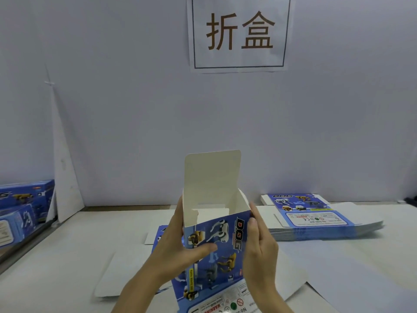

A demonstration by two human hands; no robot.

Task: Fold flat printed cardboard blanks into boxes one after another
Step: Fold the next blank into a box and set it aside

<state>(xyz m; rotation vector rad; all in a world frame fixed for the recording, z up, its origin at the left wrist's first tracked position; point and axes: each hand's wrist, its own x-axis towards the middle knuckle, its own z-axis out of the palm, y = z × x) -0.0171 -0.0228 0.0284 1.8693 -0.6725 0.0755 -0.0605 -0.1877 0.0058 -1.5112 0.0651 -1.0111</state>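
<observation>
box [216, 236]: blue print, white + yellow robot dogs, dark "DOG" lettering, plain white inside | flat blanks [316, 219]: same blue, white label panel | boxes at left [22, 206]: blue | sign [239, 32]: white, brown characters, dark frame | table [67, 256]: off-white

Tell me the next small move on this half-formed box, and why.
Probably fold the upright white lid flap forward and down over the blue printed cardboard box. The box is already squared, gripped between the left hand and right hand, its top open and that flap untucked. Whether the bottom is closed is hidden.
</observation>
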